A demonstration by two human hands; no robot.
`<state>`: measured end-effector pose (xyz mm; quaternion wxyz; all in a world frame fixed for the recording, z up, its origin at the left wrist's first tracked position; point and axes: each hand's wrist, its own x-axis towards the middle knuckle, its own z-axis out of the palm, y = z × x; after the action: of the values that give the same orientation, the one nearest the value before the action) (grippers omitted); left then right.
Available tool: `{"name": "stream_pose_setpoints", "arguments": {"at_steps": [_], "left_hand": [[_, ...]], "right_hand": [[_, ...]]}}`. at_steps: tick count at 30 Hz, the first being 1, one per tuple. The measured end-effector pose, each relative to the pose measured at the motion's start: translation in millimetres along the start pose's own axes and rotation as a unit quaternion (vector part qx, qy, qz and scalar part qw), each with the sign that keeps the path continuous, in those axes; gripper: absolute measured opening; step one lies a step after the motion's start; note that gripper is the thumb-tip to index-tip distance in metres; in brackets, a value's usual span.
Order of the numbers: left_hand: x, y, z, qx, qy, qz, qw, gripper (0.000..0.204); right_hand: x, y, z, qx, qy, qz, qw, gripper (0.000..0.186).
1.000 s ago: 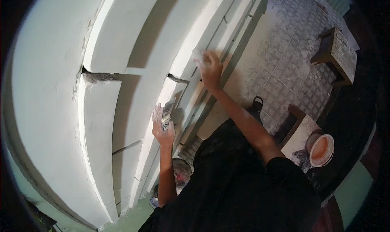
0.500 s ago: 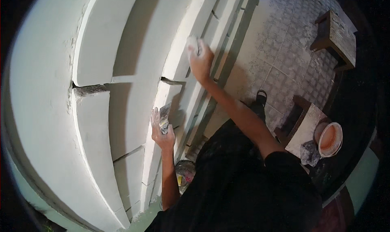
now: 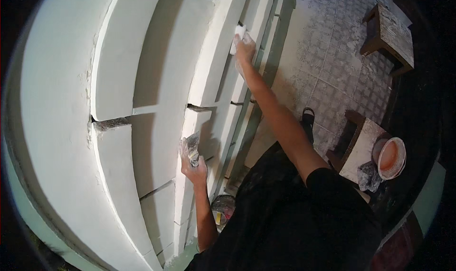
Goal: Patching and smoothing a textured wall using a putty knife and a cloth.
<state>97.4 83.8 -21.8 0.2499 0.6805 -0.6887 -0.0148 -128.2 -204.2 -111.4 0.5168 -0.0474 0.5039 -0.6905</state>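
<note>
Dusty white, my left hand (image 3: 194, 170) grips a putty knife (image 3: 192, 150) with a smeared grey blade, close against a pale ledge (image 3: 195, 120) of the stepped wall moulding. Farther up, my right hand (image 3: 245, 50) is closed round a small white pad (image 3: 239, 33), which presses on a narrower band of the moulding (image 3: 207, 76). What the pad is made of I cannot make out. White powder coats the fingers of both hands.
To the right, a low wooden stool (image 3: 357, 145) bears a white bucket (image 3: 392, 158) and a crumpled grey plastic bag (image 3: 368, 176). A second stool (image 3: 393, 36) stands farther off on the dusty tiled floor (image 3: 327, 57). Below my left arm is another container (image 3: 223, 207).
My right hand has moved up and slightly right along the moulding with the white pad. The left hand keeps the putty knife at nearly the same spot. The view has shifted a little.
</note>
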Motion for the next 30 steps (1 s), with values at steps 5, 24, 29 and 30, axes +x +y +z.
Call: {"name": "stream_pose_setpoints", "arguments": {"at_steps": [5,24,29,30], "left_hand": [[-13.4,-15.0,-10.4,0.013,0.014,-0.044,0.999,0.061],[212.1,124.6,68.6,-0.148,-0.149,0.177,0.961,0.069],[251.6,114.2,89.3,-0.147,-0.157,0.139,0.967,0.065],[252.6,112.6,89.6,-0.136,-0.148,0.146,0.969,0.062]], "right_hand": [[-65.2,43.1,-9.8,-0.038,-0.072,0.057,0.995,0.038],[54.2,1.1,-23.4,-0.061,-0.096,0.049,0.992,0.02],[-26.0,67.1,-34.4,-0.05,-0.14,-0.08,0.986,0.019],[-37.8,58.6,-33.8,-0.06,-0.154,0.046,0.985,0.021]]}}
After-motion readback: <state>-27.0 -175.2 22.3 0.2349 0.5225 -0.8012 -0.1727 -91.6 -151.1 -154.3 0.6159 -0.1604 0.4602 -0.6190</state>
